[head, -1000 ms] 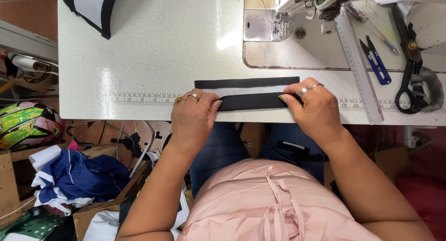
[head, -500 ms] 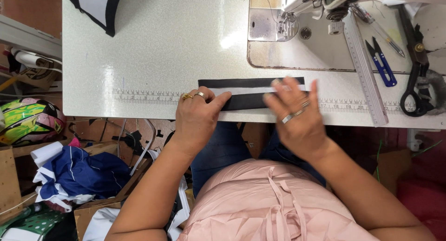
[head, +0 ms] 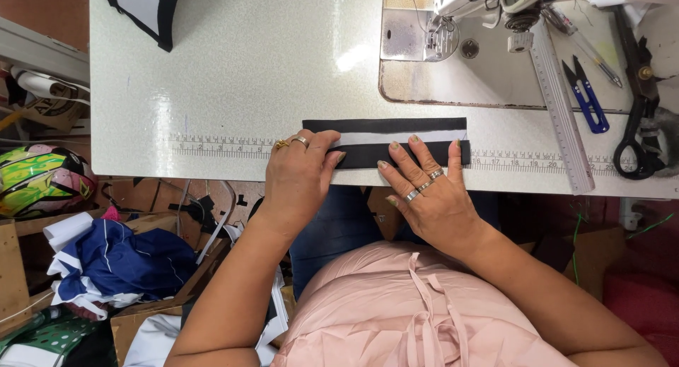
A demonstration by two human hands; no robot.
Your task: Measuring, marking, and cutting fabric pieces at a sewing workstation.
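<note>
Left hand [head: 300, 172] flat, pinning the strip [head: 385, 142] end on the table [head: 233, 70]; right hand [head: 428, 190] spread, fingers pressing it.

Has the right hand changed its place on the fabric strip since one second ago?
Yes. The right hand has left the strip's right end and moved left toward its middle, fingers now spread flat on the black and white fabric strip, judged against the table's printed ruler.
</note>
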